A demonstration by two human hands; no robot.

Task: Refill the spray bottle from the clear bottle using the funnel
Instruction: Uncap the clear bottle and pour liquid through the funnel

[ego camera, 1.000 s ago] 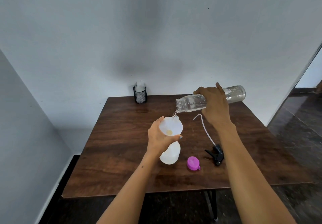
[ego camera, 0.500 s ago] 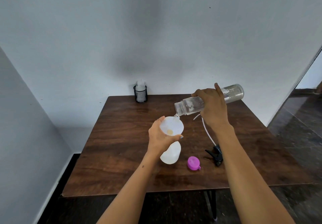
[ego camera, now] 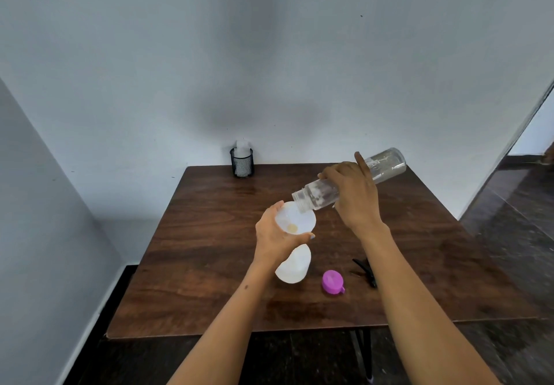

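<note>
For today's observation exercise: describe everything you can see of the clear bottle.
The clear bottle is see-through, plastic-looking and cylindrical, uncapped, with a ridged neck. It is tipped mouth-down to the left, base raised, droplets clinging inside. The right hand grips its middle. Its mouth sits over the white funnel; whether they touch is unclear.

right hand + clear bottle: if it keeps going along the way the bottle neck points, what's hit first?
Probably the funnel: the clear bottle in the right hand tilts down-left, its mouth already over the funnel's rim. The left hand steadying the funnel lies just beyond. Depth from this single view is uncertain.
</note>
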